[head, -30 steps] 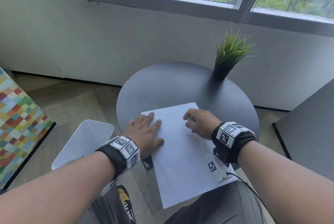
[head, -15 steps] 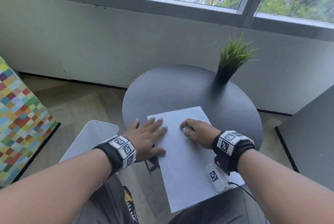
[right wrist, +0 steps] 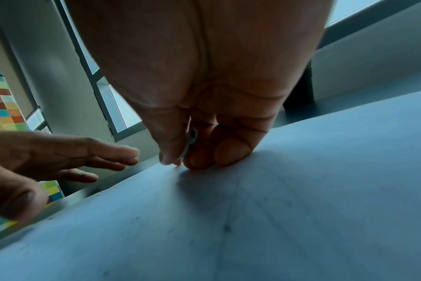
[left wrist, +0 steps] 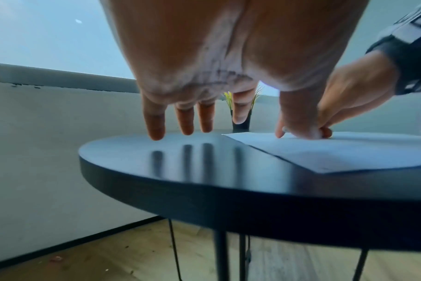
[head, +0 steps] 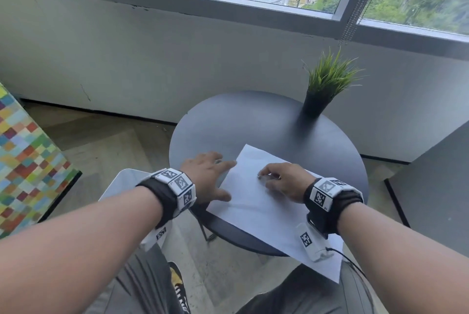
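A white sheet of paper lies on a round dark table, its near corner hanging over the edge. My right hand rests on the sheet, thumb and fingers pinching a small grey object whose tip touches the paper. What the object is cannot be told. My left hand is flat with straight fingers, just left of the sheet. In the left wrist view its fingers hover slightly above the tabletop, beside the paper. Its thumb reaches the sheet's left edge.
A small potted grass plant stands at the table's far right. A white seat is below my left wrist. A colourful chequered panel stands at the left, a dark grey panel at the right. A wall and window lie behind.
The sheet has turned clockwise, so a corner now points away from me. My left hand has come off the paper onto the table at its left edge. My right hand keeps its pinch.
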Demonstrator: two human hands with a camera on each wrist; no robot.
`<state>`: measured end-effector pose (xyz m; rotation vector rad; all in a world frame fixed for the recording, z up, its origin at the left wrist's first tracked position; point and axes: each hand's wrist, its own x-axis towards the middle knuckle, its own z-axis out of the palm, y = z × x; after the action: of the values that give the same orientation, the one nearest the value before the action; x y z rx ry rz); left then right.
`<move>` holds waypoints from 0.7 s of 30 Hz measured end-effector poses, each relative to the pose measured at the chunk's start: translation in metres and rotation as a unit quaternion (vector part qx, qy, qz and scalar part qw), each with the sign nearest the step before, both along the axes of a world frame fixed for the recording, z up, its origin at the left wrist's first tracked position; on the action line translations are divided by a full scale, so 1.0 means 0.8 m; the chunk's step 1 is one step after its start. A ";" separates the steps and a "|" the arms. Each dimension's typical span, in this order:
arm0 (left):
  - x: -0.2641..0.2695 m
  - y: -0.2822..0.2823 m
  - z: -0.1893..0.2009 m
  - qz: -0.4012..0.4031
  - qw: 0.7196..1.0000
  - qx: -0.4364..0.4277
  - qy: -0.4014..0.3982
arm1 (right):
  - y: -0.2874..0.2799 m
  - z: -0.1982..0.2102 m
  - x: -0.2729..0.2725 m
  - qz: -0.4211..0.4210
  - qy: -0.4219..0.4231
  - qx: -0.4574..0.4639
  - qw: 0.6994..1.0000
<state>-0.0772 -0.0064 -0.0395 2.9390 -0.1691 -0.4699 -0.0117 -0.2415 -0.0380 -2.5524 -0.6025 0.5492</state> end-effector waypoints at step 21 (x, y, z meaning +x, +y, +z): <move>0.048 -0.016 -0.001 -0.071 0.984 0.132 0.100 | 0.073 -0.007 0.018 0.144 -0.041 -0.088 0.985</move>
<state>-0.0387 -0.0194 -0.0401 3.1215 -0.3144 -0.8662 0.0029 -0.1834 -0.0439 -2.6811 -1.0026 0.6212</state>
